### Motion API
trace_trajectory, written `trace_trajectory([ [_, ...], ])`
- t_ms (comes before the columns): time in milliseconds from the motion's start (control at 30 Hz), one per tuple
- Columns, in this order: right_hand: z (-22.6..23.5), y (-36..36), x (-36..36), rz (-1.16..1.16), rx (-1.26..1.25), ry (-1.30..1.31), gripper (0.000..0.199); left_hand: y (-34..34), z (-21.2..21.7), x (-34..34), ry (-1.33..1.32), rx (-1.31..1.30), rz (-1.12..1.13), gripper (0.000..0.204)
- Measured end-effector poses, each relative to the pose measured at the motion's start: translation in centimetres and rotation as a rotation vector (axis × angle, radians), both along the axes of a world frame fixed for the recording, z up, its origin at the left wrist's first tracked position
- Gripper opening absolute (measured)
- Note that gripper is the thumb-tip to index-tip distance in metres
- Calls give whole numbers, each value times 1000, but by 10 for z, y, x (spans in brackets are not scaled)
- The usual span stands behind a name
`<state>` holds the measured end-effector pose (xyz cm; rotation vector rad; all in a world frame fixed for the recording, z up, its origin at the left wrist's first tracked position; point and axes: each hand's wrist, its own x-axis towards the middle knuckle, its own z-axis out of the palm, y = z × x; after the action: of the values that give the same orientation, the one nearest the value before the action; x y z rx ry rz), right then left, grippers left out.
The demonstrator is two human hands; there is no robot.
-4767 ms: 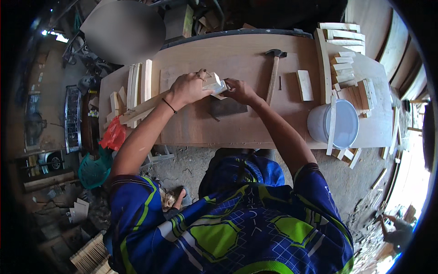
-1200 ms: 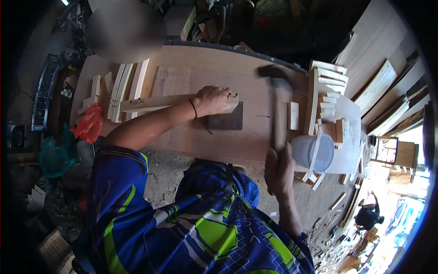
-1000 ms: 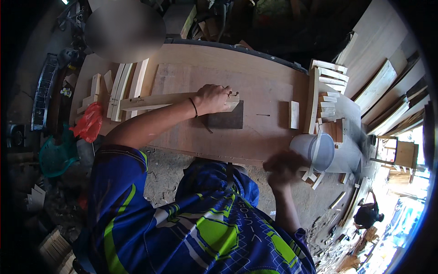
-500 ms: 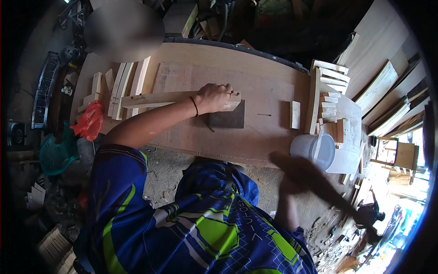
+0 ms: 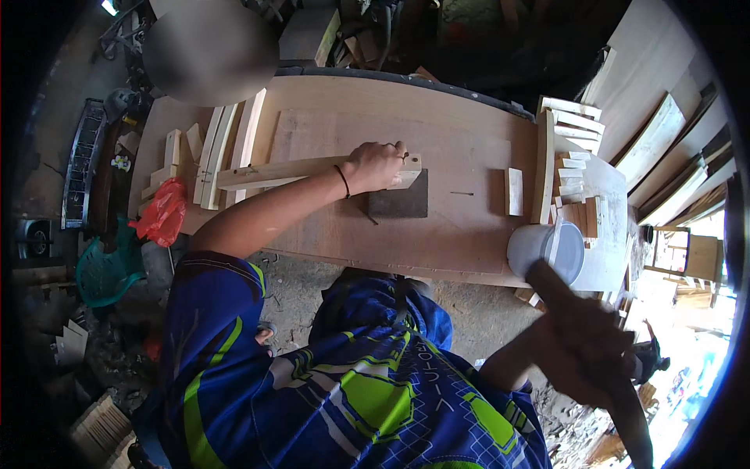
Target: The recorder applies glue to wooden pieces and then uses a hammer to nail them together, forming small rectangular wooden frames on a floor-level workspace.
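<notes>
fingers (image 5: pixel 394 150) of the left hand (image 5: pixel 376 166) curl down over a long wooden strip (image 5: pixel 285 172), pinning it flat on the workbench (image 5: pixel 453 227) above a dark block (image 5: pixel 400 202); further right a white bucket (image 5: pixel 547 248) sits at the bench edge; right hand (image 5: pixel 582 344) is blurred, clenched round a hammer handle (image 5: pixel 625 402).

Left hand (image 5: pixel 376 164) rests palm down, arm stretched forward. Right hand (image 5: pixel 582 344) blurred, fingers closed, low beside the torso.
</notes>
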<state>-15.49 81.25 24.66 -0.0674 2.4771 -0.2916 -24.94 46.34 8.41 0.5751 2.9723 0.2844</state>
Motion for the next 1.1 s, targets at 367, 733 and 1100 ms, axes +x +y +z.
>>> trace_trajectory([
  [367, -184, -36, 78, -276, -708, 435, 18, -6, 12, 18, -15, 130, 192, 45],
  [733, -201, -74, 67, -113, -703, 465, 26, -38, 56, 52, -416, 1287, 380, 31],
  [1100, -195, -67, 63, -21, -755, 509, 24, -42, 60, 62, -501, 1279, 488, 37],
])
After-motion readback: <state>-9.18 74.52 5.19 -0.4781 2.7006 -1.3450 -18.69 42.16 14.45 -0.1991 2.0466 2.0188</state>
